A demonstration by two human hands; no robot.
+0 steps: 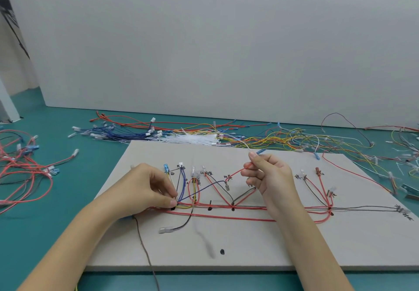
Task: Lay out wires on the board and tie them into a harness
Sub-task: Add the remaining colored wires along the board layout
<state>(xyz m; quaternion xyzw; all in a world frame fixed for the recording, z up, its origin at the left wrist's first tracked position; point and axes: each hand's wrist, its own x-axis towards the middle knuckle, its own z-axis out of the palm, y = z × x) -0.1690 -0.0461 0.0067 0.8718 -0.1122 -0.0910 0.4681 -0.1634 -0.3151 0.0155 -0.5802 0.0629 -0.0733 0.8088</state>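
Note:
A grey board (249, 245) lies on the teal table with red, blue, yellow and black wires (226, 206) laid along marked paths. My left hand (147, 188) pinches the wire bundle at the left end of the main run, near a black dot. Above the board's middle, my right hand (267, 175) is raised and pinches a thin white cable tie (246, 145), which sticks up past my fingers; a red wire (235, 172) runs just below my fingers.
Loose wires lie behind the board: blue ones (122, 133), a heap of white cable ties (195, 139), yellow and red ones (294, 139). A red wire tangle (25, 166) sits far left. A metal clip (410, 190) lies at the right edge. A white wall panel stands behind.

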